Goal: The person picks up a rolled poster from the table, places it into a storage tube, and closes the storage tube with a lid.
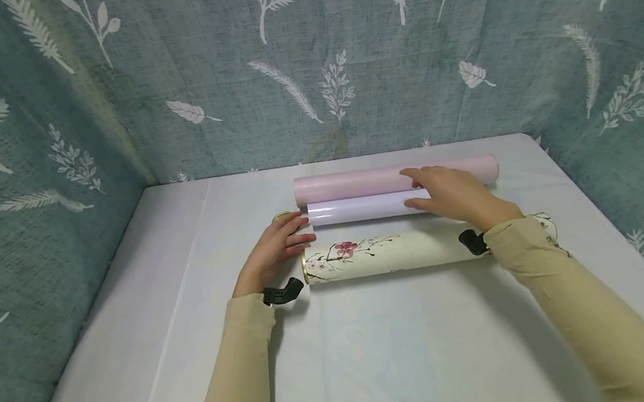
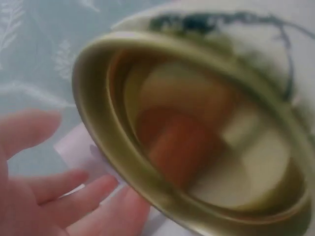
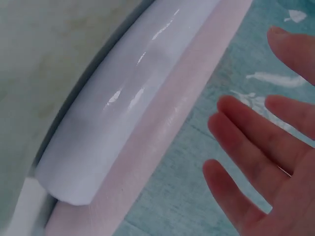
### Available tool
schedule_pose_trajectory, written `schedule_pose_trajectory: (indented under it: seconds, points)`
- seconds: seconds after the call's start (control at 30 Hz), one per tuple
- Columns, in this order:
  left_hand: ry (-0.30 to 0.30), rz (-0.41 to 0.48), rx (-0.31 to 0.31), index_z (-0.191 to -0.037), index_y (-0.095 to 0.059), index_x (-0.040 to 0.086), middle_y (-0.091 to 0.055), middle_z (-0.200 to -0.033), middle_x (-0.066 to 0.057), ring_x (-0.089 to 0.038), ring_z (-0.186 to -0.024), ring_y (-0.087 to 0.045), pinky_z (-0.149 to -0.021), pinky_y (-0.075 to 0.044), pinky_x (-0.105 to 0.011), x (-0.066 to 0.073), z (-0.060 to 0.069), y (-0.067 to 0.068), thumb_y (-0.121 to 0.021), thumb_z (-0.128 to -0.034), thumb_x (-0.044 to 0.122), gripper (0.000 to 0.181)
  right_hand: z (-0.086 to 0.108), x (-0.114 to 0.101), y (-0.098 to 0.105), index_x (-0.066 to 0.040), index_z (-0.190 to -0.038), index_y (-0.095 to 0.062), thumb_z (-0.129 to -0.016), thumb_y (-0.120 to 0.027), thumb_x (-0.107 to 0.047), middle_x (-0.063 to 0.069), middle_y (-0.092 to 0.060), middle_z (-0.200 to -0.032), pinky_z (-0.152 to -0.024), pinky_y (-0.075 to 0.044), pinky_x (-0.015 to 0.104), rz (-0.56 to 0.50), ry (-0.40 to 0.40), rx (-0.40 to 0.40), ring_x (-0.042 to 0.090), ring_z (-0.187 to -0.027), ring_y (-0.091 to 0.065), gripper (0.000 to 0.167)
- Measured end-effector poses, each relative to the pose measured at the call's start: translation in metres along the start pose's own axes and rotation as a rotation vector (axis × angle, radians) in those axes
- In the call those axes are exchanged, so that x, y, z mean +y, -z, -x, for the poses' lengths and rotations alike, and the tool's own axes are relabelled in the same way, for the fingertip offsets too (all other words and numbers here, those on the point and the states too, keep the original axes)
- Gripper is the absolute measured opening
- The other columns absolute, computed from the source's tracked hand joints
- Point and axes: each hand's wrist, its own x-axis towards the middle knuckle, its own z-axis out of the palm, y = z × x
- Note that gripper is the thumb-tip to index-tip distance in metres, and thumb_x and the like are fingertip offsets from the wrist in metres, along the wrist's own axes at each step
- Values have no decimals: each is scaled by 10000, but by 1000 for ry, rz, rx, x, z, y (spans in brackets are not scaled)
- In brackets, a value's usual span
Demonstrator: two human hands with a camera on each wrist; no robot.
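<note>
A cream tube with a plum-blossom print [image 1: 402,250] and a gold rim [image 2: 91,103] lies across the table. Behind it lie a glossy lavender roll [image 1: 366,207], then a thicker pink roll [image 1: 356,186]. My left hand [image 1: 275,247] is by the left ends of the tube and lavender roll, fingers extended; whether it touches them I cannot tell. My right hand [image 1: 461,194] hovers over the right part of the lavender and pink rolls. Its fingers are spread with nothing between them in the right wrist view, and its wrist hides part of the tube.
A gold-rimmed round piece [image 1: 281,216] shows partly behind the left hand. White cloth covers the table [image 1: 379,352]. Green leaf-print fabric [image 1: 209,53] stands behind the rolls and at both sides.
</note>
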Motion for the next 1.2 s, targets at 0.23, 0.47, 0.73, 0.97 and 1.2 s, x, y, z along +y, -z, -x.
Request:
schedule_pose_trajectory:
  seconds: [0.23,0.47,0.73,0.97,1.2]
  points:
    - [-20,168,-53,-1345,-303,103,-418,-1289,-80,-281,-1047,-551,-870,-435,-334,-7,3,-4,-542,-886,339,569,-23,0,-7,-98,-1333,-391,-833,-603,-371,149,-446,-1284,-915,-300,534,1,-71,24,342,-1184,-375,608]
    - [-48,191,-74,-1295,-393,51,-436,-1256,-188,-324,-1110,-496,-912,-398,-389,-1,4,-2,-507,-913,300,470,-52,-2,-11,-93,-1355,-355,-857,-574,-340,175,-286,-1399,-960,-170,599,26,-109,-6,384,-1273,-218,597]
    - [5,106,-1,-1167,-502,27,-567,-1125,-153,-268,-1022,-567,-861,-442,-333,2,5,-1,-563,-875,324,421,-78,-13,-26,-46,-1364,-326,-865,-577,-262,220,-226,-1414,-1005,-205,513,-4,-49,-188,378,-1284,-202,600]
    - [-11,-24,13,-1118,-557,10,-607,-1084,-120,-245,-991,-587,-822,-464,-316,9,10,-5,-605,-846,318,414,-84,-21,-27,-73,-1289,-440,-825,-621,-222,226,-395,-1220,-841,-369,510,81,-57,-167,388,-1064,-416,520]
    - [15,-85,8,-1175,-532,14,-629,-1052,-120,-225,-985,-592,-802,-471,-277,8,6,-7,-562,-882,248,376,-92,-31,-29,-44,-1341,-338,-806,-614,-124,237,-359,-1302,-878,-325,560,42,-53,-273,417,-1147,-376,607]
